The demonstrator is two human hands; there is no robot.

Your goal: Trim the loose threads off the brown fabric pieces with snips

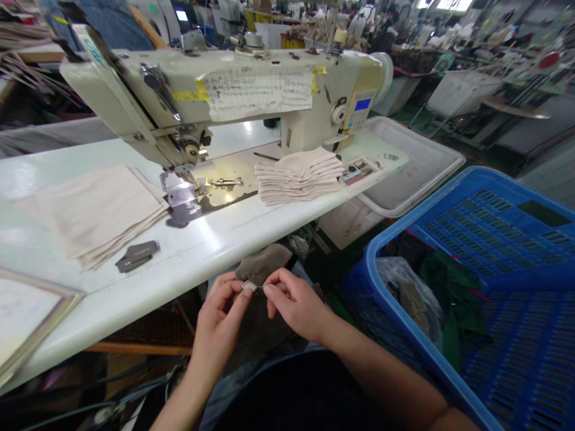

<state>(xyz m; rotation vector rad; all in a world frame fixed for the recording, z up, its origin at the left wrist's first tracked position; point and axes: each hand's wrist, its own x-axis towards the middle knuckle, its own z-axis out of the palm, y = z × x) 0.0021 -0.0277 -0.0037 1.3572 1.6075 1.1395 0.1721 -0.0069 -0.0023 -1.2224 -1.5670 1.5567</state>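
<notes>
Over my lap, just below the table edge, both hands meet at a brown-grey piece of fabric (265,263). My left hand (222,305) is closed, pinching a small whitish tab (248,287) between thumb and fingertip against this fabric. Close beside it, my right hand (294,302) is closed too, thumb against forefinger. Something thin shows at its fingertips, too small to name. On the table above lie a stack of cream fabric pieces (103,209) and small dark grey fabric pieces (137,256).
A sewing machine (265,114) stands on the white table (202,257). Folded cream pieces (299,176) are stacked right of its needle. To my right is a blue plastic basket (372,263) holding dark fabric and clear plastic, with a whitish bin (422,203) behind it.
</notes>
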